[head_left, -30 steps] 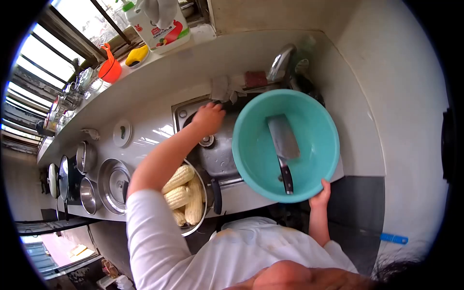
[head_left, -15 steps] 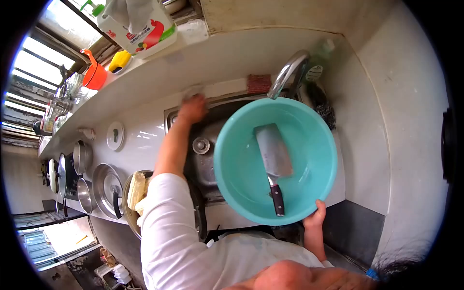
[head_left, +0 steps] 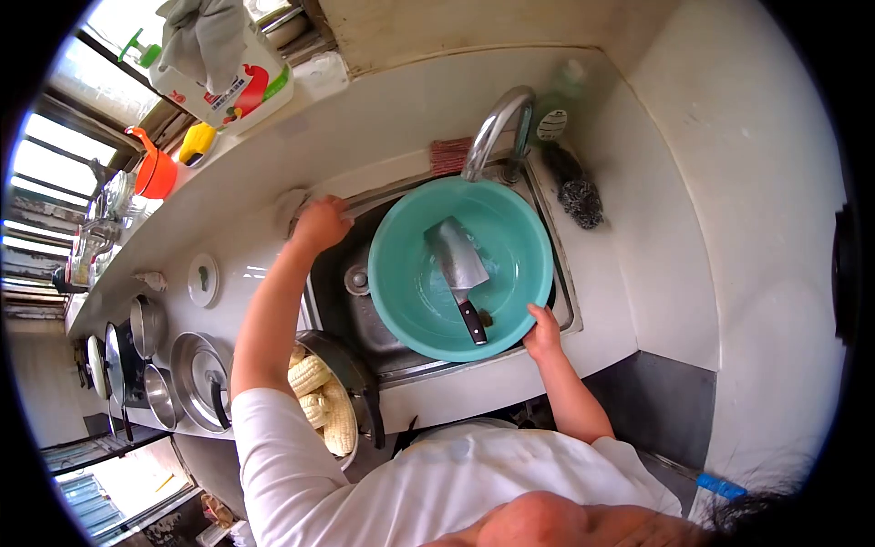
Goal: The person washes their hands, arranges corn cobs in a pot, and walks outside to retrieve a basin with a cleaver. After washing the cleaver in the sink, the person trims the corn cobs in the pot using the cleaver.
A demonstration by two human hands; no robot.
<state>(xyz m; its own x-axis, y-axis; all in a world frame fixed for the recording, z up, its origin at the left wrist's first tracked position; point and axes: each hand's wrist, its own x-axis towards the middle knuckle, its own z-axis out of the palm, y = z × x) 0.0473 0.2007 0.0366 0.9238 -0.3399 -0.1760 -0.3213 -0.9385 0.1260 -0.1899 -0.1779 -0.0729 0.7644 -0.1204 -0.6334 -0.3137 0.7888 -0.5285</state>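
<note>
My left hand (head_left: 322,223) is closed at the back left corner of the metal sink (head_left: 392,374), touching a blurred greyish cloth (head_left: 292,208); its fingertips are partly hidden. With its fingers around the lower right rim, my right hand (head_left: 543,333) holds a turquoise basin (head_left: 401,314), which sits in the right part of the sink. Inside the basin a cleaver (head_left: 458,260) lies with its dark handle toward me. A little brown piece (head_left: 486,318) is beside the handle. Left of the sink stands a pot (head_left: 360,387) with several peeled corn cobs (head_left: 339,419).
The faucet (head_left: 497,128) arches over the basin's back rim. Behind the sink lie a red cloth (head_left: 449,156) and, to the right, a steel scourer (head_left: 580,202). Metal pans (head_left: 193,378) and a white lid (head_left: 203,280) are on the left counter. A large white bottle (head_left: 232,91) stands on the sill.
My left hand and the greyish cloth have moved left along the sink's back edge. The basin has shifted back, deeper into the sink under the faucet, with my right hand still on its rim.
</note>
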